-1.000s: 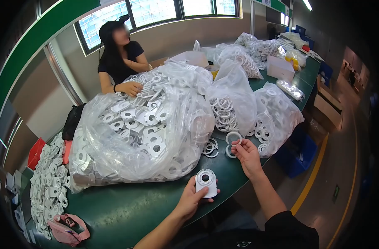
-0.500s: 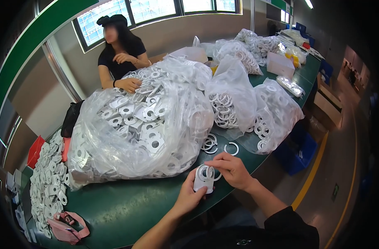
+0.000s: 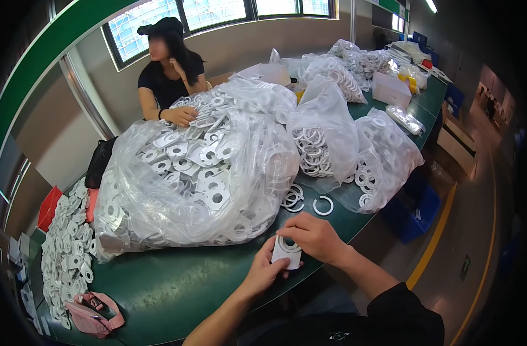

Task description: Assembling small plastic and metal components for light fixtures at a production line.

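Note:
A white plastic plate with a round hole is gripped at its left side by my left hand, thumb on its lower front. My right hand is closed at the plate's upper edge, its fingertips pressing on a white ring that lies around the hole. Those fingers partly cover the ring. Just beyond my hands, a loose open-sided white ring lies on the green table, and a few more rings sit beside the large bag.
A big clear bag of white plates fills the table's middle. Bags of rings stand to its right. Loose plates and a pink pouch lie left. Across the table a person reaches into the big bag.
The ring, tilted up in my right fingers before, now lies flatter against the plate. My right hand has moved slightly left and down over it. The person opposite has raised one hand toward their head.

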